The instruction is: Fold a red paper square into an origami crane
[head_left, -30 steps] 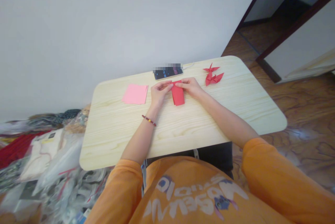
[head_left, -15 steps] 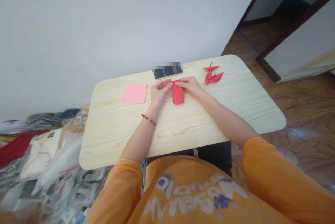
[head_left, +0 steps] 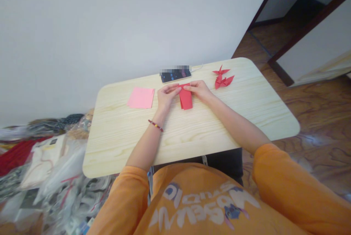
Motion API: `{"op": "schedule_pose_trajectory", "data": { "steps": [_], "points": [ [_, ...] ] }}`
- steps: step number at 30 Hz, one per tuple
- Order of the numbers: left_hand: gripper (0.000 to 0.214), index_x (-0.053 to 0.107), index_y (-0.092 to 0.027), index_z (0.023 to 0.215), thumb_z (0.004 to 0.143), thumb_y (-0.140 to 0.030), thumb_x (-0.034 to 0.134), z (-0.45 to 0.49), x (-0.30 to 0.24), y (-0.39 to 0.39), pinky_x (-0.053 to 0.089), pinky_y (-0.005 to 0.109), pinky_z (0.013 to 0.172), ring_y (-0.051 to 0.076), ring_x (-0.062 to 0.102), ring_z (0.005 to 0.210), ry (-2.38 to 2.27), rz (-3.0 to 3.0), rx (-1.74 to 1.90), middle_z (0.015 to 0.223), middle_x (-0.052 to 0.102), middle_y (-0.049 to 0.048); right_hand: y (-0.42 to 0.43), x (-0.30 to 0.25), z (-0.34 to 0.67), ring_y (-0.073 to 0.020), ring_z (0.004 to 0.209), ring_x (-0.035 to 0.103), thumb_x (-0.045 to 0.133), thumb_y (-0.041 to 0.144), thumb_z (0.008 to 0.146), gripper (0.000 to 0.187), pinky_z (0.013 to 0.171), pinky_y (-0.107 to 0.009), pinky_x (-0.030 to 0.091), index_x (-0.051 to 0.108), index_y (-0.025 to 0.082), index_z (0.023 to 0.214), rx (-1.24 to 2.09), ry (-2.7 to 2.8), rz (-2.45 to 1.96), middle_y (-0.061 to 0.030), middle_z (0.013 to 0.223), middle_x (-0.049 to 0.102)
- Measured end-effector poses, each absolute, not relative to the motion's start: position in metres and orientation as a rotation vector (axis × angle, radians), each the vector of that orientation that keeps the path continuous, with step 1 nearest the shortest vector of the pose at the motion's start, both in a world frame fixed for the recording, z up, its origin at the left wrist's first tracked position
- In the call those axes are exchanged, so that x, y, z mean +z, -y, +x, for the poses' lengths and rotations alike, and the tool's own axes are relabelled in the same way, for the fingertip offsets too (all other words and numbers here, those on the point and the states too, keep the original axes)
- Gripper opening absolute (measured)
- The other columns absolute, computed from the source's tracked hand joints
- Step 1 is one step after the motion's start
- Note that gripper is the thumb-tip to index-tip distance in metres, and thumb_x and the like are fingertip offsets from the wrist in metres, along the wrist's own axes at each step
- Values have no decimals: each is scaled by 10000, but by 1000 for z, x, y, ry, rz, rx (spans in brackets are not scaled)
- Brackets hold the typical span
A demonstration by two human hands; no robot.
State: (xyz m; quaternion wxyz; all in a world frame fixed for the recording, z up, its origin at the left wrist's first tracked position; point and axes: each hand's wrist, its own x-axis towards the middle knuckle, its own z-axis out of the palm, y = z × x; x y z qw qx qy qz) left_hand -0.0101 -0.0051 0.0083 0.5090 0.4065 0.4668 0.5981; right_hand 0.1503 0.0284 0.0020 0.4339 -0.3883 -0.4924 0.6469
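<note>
A folded red sheet of paper (head_left: pixel 186 99) hangs between my two hands over the middle of the table, its lower end slightly parted into layers. My left hand (head_left: pixel 166 95) pinches its upper left corner between thumb and fingers. At the upper right corner, my right hand (head_left: pixel 201 90) grips it the same way, thumb lying on the front. The fingertips behind the paper are hidden. Right of my right hand lie red origami cranes (head_left: pixel 223 81), close together. To the left of my left hand is a stack of pink square paper (head_left: pixel 141 97).
A phone (head_left: pixel 176 75) with a cable lies at the table's back edge by the wall. The pale wooden table (head_left: pixel 117 143) has rounded corners. Clothes and plastic bags (head_left: pixel 63 169) are piled on the left, below table height. A doorway is at the right.
Almost nothing differs. The lower end of the red paper has shifted slightly and its layers stand a little further apart; both hands keep their hold.
</note>
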Motion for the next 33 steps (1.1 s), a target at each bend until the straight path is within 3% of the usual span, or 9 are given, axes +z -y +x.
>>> {"op": "schedule_pose_trajectory", "data": {
  "steps": [33],
  "points": [
    [385, 730, -155, 809, 506, -343, 874, -9, 9, 6, 551, 317, 791, 167, 696, 727, -1112, 958, 1430, 796, 743, 70, -28, 2, 150, -178, 731, 657, 858, 441, 491, 377, 743, -304, 508, 741, 168, 724, 1594, 1194, -990, -35, 746, 737]
  ]
}}
